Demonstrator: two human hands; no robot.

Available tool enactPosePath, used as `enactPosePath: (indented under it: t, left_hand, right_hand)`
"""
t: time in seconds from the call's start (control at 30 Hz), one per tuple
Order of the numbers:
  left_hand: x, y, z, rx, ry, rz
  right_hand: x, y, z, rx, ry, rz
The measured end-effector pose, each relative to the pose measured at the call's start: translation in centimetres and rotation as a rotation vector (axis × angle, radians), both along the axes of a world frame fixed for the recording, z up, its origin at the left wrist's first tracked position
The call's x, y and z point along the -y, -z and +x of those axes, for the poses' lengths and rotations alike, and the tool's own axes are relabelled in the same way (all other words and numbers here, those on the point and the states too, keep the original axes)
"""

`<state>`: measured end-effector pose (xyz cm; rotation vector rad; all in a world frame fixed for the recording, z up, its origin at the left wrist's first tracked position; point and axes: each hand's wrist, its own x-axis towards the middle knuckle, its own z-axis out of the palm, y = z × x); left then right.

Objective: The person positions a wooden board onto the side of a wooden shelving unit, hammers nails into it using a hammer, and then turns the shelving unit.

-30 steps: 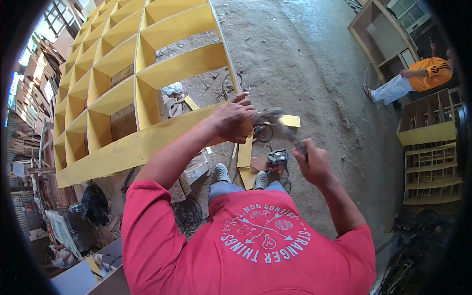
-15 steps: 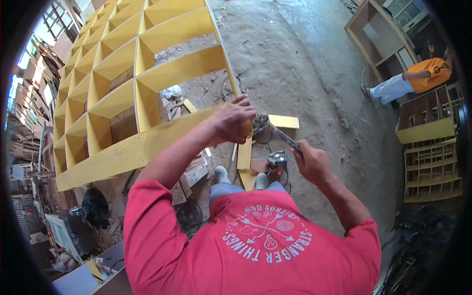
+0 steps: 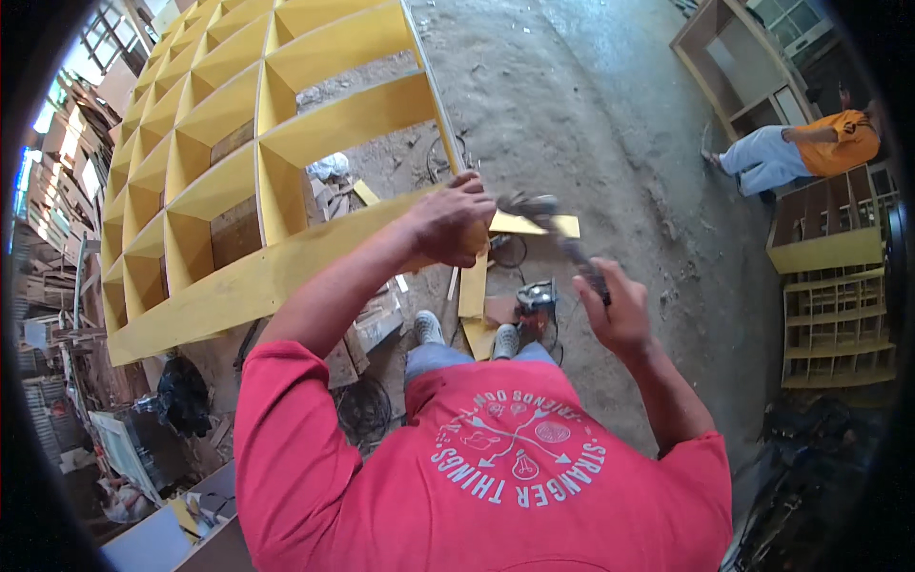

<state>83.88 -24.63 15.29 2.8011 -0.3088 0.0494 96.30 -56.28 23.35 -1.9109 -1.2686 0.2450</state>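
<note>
A large yellow shelf unit (image 3: 229, 286) with many square compartments stretches from my hands to the far left. My left hand (image 3: 450, 221) is closed around its near right corner. Whether a nail sits between those fingers is too small to make out. In my right hand (image 3: 618, 310) is a hammer (image 3: 575, 250), gripped by its handle. The hammer's head, smeared by motion, is up and to the right of my left hand, apart from the shelf's corner.
Near my feet lie yellow boards (image 3: 474, 291) and a corded power tool (image 3: 536, 300). Wood scraps (image 3: 334, 200) litter the floor under the unit. A person in an orange shirt (image 3: 834, 143) is at the far right, beside shelving (image 3: 829, 250) and a wooden cabinet (image 3: 739, 67).
My right hand has shifted slightly right, and the hammer's head has swung up and away from the corner. The left hand keeps its hold. The person in orange has moved an arm.
</note>
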Motion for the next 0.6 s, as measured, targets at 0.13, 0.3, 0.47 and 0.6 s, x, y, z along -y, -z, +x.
enactPosePath:
  t: [0.13, 0.3, 0.47, 0.6]
  left_hand:
    - [-0.3, -0.8, 0.7, 0.082, 0.035, -0.038]
    - [-0.3, -0.9, 1.3, -0.054, 0.031, -0.041]
    - [-0.2, -0.7, -0.1, 0.122, 0.003, -0.04]
    - [0.4, -1.3, 0.7, -0.048, -0.05, -0.127]
  right_hand:
    - [3.0, 3.1, -0.1, 0.052, -0.039, 0.107]
    - [1.9, 5.4, 0.7, 0.186, -0.154, -0.311]
    - [2.0, 0.0, -1.5, -0.061, -0.088, 0.07]
    - [2.5, 4.0, 0.1, 0.107, -0.13, 0.243]
